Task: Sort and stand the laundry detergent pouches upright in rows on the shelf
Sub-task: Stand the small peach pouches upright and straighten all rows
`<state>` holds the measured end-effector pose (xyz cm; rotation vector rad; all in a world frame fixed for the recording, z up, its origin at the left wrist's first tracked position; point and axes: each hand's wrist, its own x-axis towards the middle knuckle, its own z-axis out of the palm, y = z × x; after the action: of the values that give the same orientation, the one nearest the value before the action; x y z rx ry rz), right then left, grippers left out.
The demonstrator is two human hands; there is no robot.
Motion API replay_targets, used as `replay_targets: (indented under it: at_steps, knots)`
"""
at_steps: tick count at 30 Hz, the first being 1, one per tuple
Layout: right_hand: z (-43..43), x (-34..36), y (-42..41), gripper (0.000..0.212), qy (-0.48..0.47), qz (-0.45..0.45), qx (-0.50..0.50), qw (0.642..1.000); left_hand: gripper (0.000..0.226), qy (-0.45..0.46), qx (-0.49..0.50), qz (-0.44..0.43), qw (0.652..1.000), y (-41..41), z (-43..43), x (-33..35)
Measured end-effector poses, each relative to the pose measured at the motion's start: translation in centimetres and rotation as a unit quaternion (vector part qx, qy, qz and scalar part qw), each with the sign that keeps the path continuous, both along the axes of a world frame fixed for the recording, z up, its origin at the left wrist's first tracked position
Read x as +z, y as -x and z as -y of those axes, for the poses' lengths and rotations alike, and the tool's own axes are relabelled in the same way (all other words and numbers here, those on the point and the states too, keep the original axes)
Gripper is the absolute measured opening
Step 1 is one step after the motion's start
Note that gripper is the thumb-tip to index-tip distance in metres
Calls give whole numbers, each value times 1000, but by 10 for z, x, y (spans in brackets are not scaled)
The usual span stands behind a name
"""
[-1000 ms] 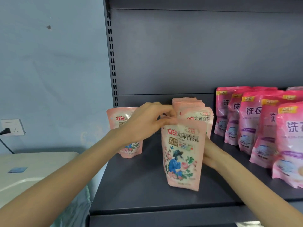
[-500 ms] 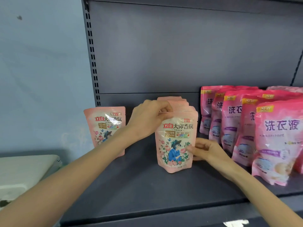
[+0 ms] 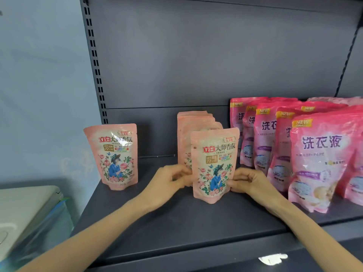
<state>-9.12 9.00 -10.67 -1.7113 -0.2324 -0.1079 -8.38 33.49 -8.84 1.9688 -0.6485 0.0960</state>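
Note:
A light pink floral pouch [image 3: 215, 163] stands upright at the front of a row of like pouches [image 3: 193, 124] in the middle of the dark grey shelf [image 3: 176, 222]. My left hand [image 3: 170, 181] pinches its lower left edge. On the other side my right hand [image 3: 249, 181] pinches the lower right edge. Another floral pouch [image 3: 114, 156] stands alone at the shelf's left. Several bright pink pouches [image 3: 322, 160] stand in rows on the right.
A slotted upright post [image 3: 96, 75] marks the shelf's left end, with a blue wall [image 3: 39, 85] beyond it. A white appliance [image 3: 23, 209] with a plastic cover sits low on the left. The shelf's back panel [image 3: 196, 55] rises behind the pouches.
My left hand has dropped from the front pouch's top to its lower left edge. The pouch now stands on the shelf, held from both sides. The view has shifted.

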Motion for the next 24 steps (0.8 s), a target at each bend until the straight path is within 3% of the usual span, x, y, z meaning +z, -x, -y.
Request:
replay_targets:
  at_steps: [3, 7, 16, 20, 22, 24]
  knots:
    - [-1, 1, -2, 9, 10, 5, -7, 1000, 9, -103, 9, 27, 994, 0, -1, -7]
    - [-6, 4, -6, 12, 6, 5, -7, 1000, 11, -165, 43, 52, 984, -7, 0, -7]
    - [-9, 4, -14, 15, 33, 7, -18, 999, 10, -174, 77, 61, 980, -10, -2, -10]
    - [-4, 0, -6, 2, 132, 41, -39, 990, 15, -192, 74, 65, 976, -3, -7, -11]
    - [-3, 1, 3, 11, 236, 67, -60, 967, 21, -228, 69, 82, 968, 6, -11, -9]
    - [-3, 2, 16, 33, 358, 88, -85, 925, 33, -304, 83, 132, 940, 13, -16, -8]
